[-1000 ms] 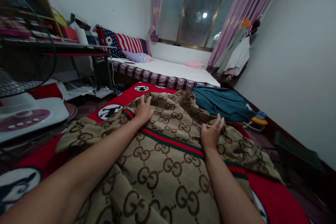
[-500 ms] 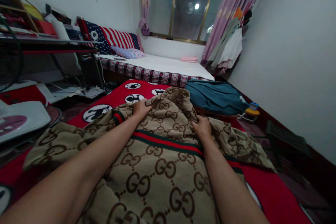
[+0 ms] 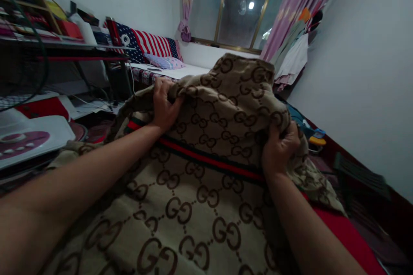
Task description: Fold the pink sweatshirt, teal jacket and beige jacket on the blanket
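Observation:
A tan jacket [image 3: 193,189] with brown double-G lettering and a green-red-green stripe across it fills the middle of the head view. My left hand [image 3: 165,105] is closed on its left shoulder, thumb pressing the cloth. On the other shoulder, my right hand [image 3: 280,148] is closed around bunched fabric. Between and beyond my hands, the collar or hood part stands up above the rest. The sleeves hang off to both sides, and the lower body of the jacket spreads toward me. Under it shows a red cloth [image 3: 345,236], mostly covered.
At the left are a cluttered desk [image 3: 74,45] and a white plastic appliance or seat [image 3: 35,137]. Behind, a bed [image 3: 196,70] stands below the window. A dark folding stool [image 3: 361,176] is at the right, near a blue and yellow item [image 3: 318,139].
Both hands have lifted the jacket's shoulders up off the red cloth and toward me. The raised collar part now hides much of the bed and the blue-green garment behind.

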A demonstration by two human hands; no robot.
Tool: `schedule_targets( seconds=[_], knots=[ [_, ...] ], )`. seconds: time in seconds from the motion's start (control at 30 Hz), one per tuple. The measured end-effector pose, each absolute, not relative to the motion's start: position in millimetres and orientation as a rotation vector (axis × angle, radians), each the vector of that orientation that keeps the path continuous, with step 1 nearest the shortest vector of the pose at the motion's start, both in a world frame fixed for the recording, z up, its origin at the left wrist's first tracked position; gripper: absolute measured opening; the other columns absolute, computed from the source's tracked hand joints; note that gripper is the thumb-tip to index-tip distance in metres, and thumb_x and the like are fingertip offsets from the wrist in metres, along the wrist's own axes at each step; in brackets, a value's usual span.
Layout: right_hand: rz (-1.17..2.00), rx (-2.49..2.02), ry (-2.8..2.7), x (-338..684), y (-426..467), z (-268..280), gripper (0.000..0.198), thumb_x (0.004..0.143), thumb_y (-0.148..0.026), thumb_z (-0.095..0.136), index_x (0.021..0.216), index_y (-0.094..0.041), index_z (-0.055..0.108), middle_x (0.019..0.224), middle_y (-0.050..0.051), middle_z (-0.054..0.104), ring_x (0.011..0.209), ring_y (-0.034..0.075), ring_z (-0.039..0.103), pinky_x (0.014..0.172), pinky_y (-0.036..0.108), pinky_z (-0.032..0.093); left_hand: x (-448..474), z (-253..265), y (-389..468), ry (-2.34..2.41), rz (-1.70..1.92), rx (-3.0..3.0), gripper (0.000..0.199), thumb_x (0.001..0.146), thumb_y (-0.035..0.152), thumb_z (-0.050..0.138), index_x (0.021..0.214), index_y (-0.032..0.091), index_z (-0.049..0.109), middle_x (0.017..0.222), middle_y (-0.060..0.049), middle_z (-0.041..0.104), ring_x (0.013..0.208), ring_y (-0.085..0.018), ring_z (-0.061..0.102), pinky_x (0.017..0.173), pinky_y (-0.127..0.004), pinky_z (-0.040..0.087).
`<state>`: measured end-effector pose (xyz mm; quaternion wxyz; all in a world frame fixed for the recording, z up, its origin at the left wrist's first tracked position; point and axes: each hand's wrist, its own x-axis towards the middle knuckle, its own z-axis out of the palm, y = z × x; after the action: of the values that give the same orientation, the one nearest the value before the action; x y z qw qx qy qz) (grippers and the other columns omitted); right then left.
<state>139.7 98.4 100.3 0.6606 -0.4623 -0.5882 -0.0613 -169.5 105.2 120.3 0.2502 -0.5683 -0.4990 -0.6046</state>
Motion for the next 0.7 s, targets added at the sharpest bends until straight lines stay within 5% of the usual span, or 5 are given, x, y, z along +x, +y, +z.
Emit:
schedule_targets(
  seconds=[0.1, 0.27, 0.33, 0.53, 0.7],
  knots=[
    [-0.18, -0.991, -1.431, 140, 148, 134, 0.038, 0.096, -0.045, 0.036, 0.116, -0.018, 0.055, 0.107, 0.011, 0.06, 0.109, 0.027, 0.056, 0.097, 0.049, 0.044, -183, 150, 124, -1.405, -1.482, -1.612, 0.016, 0.091, 0.033, 0.057, 0.101, 0.021, 0.053, 0.111, -0.007, 0.053, 0.111, -0.018, 0.05, 0.101, -0.035, 0.043],
    [0.034, -1.11, -1.873, 133, 214, 136, 0.074, 0.084, -0.039, 0.061, 0.145, -0.01, 0.029, 0.144, 0.019, 0.041, 0.135, 0.03, 0.039, 0.109, 0.052, 0.033, -192, 143, 152, -1.873, -1.004, -1.982, 0.092, 0.075, 0.03, 0.074, 0.15, 0.013, 0.024, 0.157, -0.015, 0.006, 0.143, -0.035, 0.02, 0.115, -0.044, 0.026],
    [0.032, -1.144, -2.033, 130, 197, 120, 0.082, 0.08, -0.038, 0.066, 0.147, -0.011, 0.027, 0.154, 0.02, 0.026, 0.143, 0.033, 0.026, 0.113, 0.054, 0.026, -186, 123, 143, -2.058, -0.723, -2.189, 0.089, 0.08, 0.034, 0.071, 0.152, 0.017, 0.022, 0.16, -0.016, -0.005, 0.144, -0.039, 0.018, 0.114, -0.046, 0.026],
    [-0.126, -1.118, -2.501, 154, 66, 58, 0.068, 0.089, -0.043, 0.055, 0.15, -0.025, 0.031, 0.162, 0.009, 0.014, 0.148, 0.032, 0.008, 0.114, 0.06, 0.022, -177, 51, 57, -1.95, -0.05, -2.738, 0.07, 0.09, 0.054, 0.052, 0.151, 0.029, 0.029, 0.163, -0.012, 0.006, 0.149, -0.033, 0.004, 0.116, -0.052, 0.015],
    [0.011, -1.297, -2.677, 221, 20, 10, 0.052, 0.097, -0.043, 0.036, 0.148, -0.029, 0.037, 0.158, 0.007, 0.027, 0.147, 0.027, 0.02, 0.115, 0.056, 0.023, -198, 24, 0, -1.931, 0.058, -2.744, 0.073, 0.089, 0.057, 0.051, 0.152, 0.032, 0.025, 0.162, -0.012, 0.006, 0.148, -0.036, 0.003, 0.114, -0.059, 0.008]
  ],
)
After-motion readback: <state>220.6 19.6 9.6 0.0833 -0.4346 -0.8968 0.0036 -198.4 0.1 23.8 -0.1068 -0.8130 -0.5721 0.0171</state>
